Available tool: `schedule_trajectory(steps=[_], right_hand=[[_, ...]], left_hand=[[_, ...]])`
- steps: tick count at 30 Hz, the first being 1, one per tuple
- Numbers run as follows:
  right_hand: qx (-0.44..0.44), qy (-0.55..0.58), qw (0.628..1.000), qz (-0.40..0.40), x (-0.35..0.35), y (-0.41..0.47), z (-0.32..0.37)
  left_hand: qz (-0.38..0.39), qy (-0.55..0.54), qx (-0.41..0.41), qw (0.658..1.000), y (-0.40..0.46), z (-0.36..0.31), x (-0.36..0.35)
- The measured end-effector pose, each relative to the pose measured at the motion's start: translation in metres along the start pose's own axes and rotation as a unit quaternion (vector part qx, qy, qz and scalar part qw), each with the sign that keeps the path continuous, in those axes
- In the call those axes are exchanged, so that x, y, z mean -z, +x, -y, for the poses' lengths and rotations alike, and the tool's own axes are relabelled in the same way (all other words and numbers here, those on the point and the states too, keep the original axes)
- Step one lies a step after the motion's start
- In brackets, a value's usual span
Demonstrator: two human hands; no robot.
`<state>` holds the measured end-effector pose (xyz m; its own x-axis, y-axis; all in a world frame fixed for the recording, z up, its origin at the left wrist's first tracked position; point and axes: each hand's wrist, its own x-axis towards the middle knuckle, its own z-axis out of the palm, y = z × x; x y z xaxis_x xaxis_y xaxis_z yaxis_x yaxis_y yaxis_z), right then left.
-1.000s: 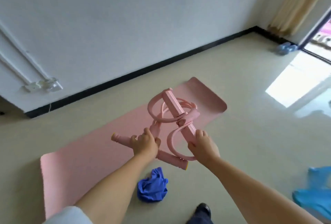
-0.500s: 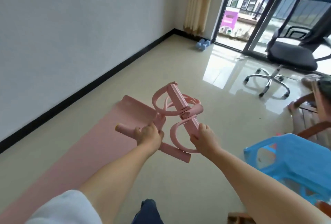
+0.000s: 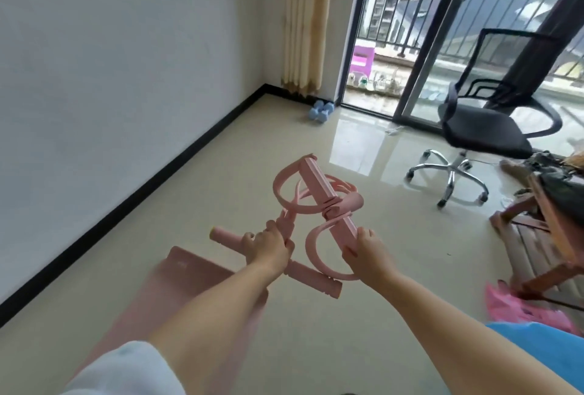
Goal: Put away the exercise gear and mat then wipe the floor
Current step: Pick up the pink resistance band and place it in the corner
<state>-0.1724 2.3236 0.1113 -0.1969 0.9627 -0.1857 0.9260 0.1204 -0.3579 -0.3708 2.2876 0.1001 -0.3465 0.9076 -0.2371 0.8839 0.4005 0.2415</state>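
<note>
I hold a pink pedal resistance puller (image 3: 319, 192) in the air in front of me, its bands looped around the foot bar. My left hand (image 3: 268, 246) grips the round foam handle bar near its middle. My right hand (image 3: 366, 249) grips the near end of the flat foot bar. The pink exercise mat (image 3: 189, 280) lies on the floor below my left arm, mostly hidden by it. Light blue dumbbells (image 3: 320, 111) sit on the floor by the curtain in the far corner.
A black office chair (image 3: 486, 132) stands at the right in front of the glass balcony door (image 3: 407, 31). A wooden chair frame (image 3: 543, 236), a pink bag (image 3: 518, 306) and a blue plastic stool (image 3: 537, 350) crowd the right edge. The white wall runs along the left.
The view has swung right from the mat toward the balcony door and chair. Both hands keep the same hold on the puller. The blue cloth on the floor has dropped out of sight.
</note>
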Motion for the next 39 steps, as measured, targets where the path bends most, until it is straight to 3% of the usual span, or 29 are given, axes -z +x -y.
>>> schedule_trajectory(steps=[8,15,25,34,39], right_hand=[[-0.023,0.009,1.0,0.003,0.032,0.192,-0.009],[0.025,-0.012,0.999,0.022,0.064,0.391,0.01],[0.072,0.009,0.993,0.089,0.043,0.637,0.116],[0.01,0.035,0.997,0.067,0.06,0.828,0.201],[-0.024,0.046,0.995,0.088,0.062,0.921,0.214]], left_hand=[[-0.007,0.008,-0.02,1.0,0.196,-0.056,0.015],[-0.032,-0.016,0.017,0.999,0.37,-0.091,0.054],[-0.017,0.003,0.091,0.996,0.608,-0.033,0.101],[0.014,0.052,0.039,0.998,0.828,-0.011,0.192],[0.037,0.056,0.021,0.998,0.929,-0.02,0.201]])
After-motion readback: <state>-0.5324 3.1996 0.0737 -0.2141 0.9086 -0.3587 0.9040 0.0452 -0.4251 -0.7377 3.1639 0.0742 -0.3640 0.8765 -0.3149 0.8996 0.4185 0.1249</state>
